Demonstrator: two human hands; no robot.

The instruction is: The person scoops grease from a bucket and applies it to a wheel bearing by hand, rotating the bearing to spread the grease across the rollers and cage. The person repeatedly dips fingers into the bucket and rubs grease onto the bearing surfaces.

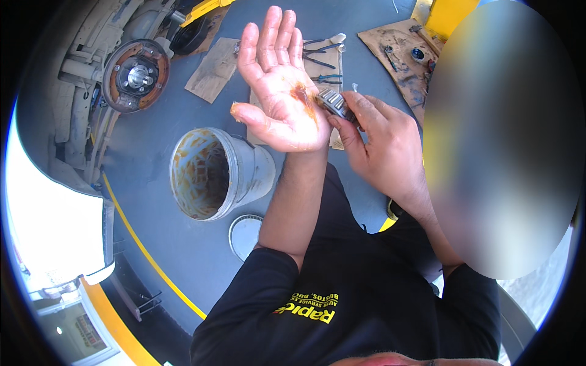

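My left hand point(278, 100) is held palm up, fingers stretched out, with a smear of brown grease point(301, 96) on the palm. In my right hand point(387, 143) is a roller bearing point(332, 102), gripped between thumb and fingers. Its metal rollers face the left palm, and its edge is at the greased spot; whether it presses on the skin I cannot tell. Below and left of my left hand a white bucket point(259, 168) stands on the floor, its inner wall streaked with brown grease. A round pale lid point(245, 236) lies beside the bucket.
At the far left is a wheel hub with a brake assembly point(139, 76) on a vehicle's underside. Beyond my hands, pliers point(328, 79) lie on cardboard point(210, 76). More cardboard point(390, 39) with tools and small parts lies at the far right, near a yellow post point(450, 18). A blurred patch covers the right side.
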